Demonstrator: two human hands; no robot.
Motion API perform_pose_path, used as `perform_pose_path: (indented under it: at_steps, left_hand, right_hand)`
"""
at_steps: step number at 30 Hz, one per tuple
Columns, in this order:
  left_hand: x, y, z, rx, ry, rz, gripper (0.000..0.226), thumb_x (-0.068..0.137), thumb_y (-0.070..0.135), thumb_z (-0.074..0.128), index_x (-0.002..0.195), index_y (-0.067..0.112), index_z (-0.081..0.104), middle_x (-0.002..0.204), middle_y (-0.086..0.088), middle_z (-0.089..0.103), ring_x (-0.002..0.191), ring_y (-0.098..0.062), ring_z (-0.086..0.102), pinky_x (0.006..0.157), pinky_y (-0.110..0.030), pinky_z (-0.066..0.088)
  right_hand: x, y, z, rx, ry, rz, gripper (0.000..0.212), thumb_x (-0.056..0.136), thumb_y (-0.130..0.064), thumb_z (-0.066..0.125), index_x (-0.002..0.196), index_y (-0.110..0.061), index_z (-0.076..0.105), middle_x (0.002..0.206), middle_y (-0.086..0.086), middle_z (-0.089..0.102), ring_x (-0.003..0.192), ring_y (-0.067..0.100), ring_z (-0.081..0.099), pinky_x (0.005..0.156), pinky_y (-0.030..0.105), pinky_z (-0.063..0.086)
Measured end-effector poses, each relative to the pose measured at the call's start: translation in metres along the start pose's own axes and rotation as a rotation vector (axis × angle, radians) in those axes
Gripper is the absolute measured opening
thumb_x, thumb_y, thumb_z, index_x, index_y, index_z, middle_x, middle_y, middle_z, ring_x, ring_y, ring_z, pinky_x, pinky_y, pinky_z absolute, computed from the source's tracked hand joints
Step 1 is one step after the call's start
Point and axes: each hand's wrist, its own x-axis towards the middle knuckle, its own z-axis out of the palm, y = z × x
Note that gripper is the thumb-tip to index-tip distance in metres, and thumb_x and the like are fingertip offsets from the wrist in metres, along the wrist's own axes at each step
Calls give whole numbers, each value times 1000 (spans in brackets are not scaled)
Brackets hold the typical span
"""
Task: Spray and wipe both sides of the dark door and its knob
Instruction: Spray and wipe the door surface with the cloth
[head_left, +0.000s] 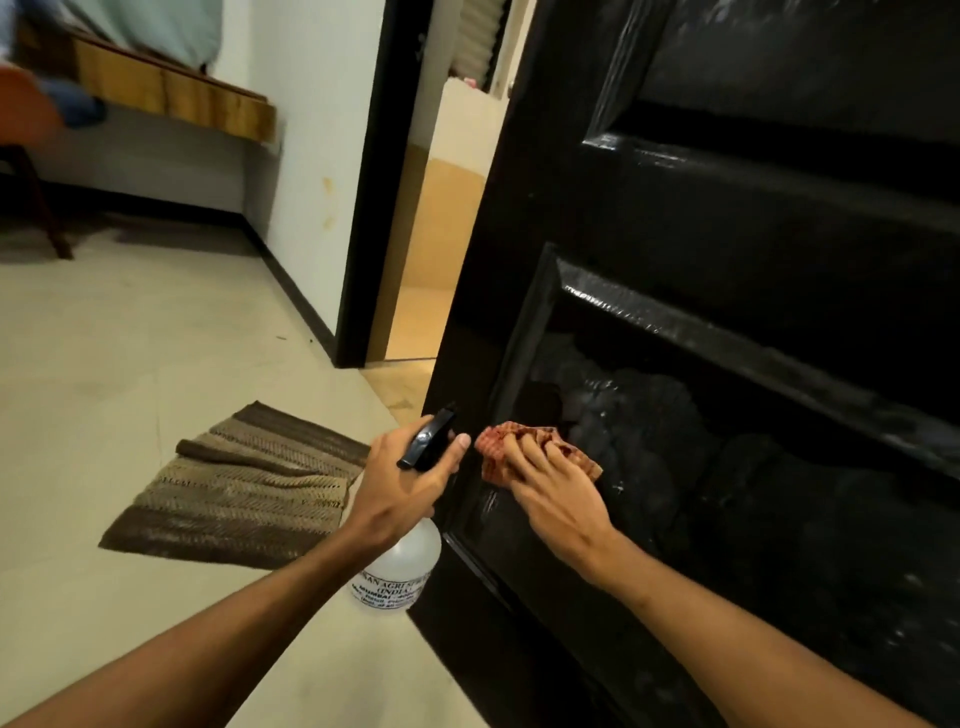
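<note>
Dark door (753, 218) stands swung open into the room, its free edge toward the black door frame (384, 182) and its glossy panelled face filling the right of the view. Wet streaks and droplets glint on the mouldings and on the lower recessed panel (727, 493), so this side looks sprayed and is now being wiped.

The right hand (558, 499) presses a red checked cloth (498, 441) flat against the left end of that lower panel, its fingers spread over the cloth and their tips dug into its folds. The left hand (400, 488) is wrapped round the neck of a translucent spray bottle (400, 566), with its black trigger head (428, 441) aimed at the door, just beside the cloth. A brown striped mat (244, 483) lies rumpled on the tiled floor (130, 364) to the left.

I judge the door stiff and heavy but free on its hinges, so hard rubbing is likely to swing it; steadying it by the free edge would help. Its wet gloss will be slick, and the soft cloth bunches easily, so broad flat pressure suits it. The knob is not plainly in view; a pale glint at the door's upper edge may be part of it.
</note>
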Motion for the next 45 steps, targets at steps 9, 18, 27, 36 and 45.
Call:
perform_pose_path:
  at_steps: [9, 18, 27, 36, 45]
  left_hand:
    - [11, 69, 25, -21, -25, 61, 22, 99, 42, 69, 97, 20, 68, 87, -10, 71, 59, -12, 65, 45, -26, 51]
    - [16, 93, 30, -3, 7, 104, 20, 101, 30, 68, 90, 13, 68, 79, -10, 72, 49, -7, 62, 41, -29, 50]
    - [-23, 29, 33, -11, -90, 1, 13, 100, 32, 69, 89, 25, 67, 85, -14, 71, 52, -6, 62, 41, -20, 48]
    - [-51, -58, 37, -11, -72, -181, 19, 95, 44, 74, 93, 25, 70, 89, -17, 69, 63, -19, 67, 43, -28, 52]
    - [-49, -45, 40, 12, -87, -88, 15, 99, 31, 72, 87, 23, 69, 77, -12, 70, 55, -19, 63, 41, -31, 49]
  right_hand:
    - [-4, 84, -58, 7, 144, 279, 75, 87, -29, 55, 157, -13, 36, 166, 16, 24, 150, 36, 24, 116, 48, 11]
    - [17, 140, -97, 65, 273, 401, 68, 85, -23, 46, 152, -14, 42, 163, 16, 30, 147, 38, 29, 116, 48, 21]
    - [-15, -26, 20, 94, 14, 98, 69, 101, -32, 39, 163, -10, 17, 170, 18, 5, 155, 37, 8, 123, 51, 18]
    - [-24, -94, 70, 114, -87, -26, 67, 100, -27, 36, 163, -11, 20, 171, 17, 5, 155, 35, 12, 123, 47, 20]
    - [-36, -99, 79, 58, -139, -112, 65, 101, -30, 40, 161, -9, 26, 170, 17, 10, 153, 39, 13, 121, 50, 19]
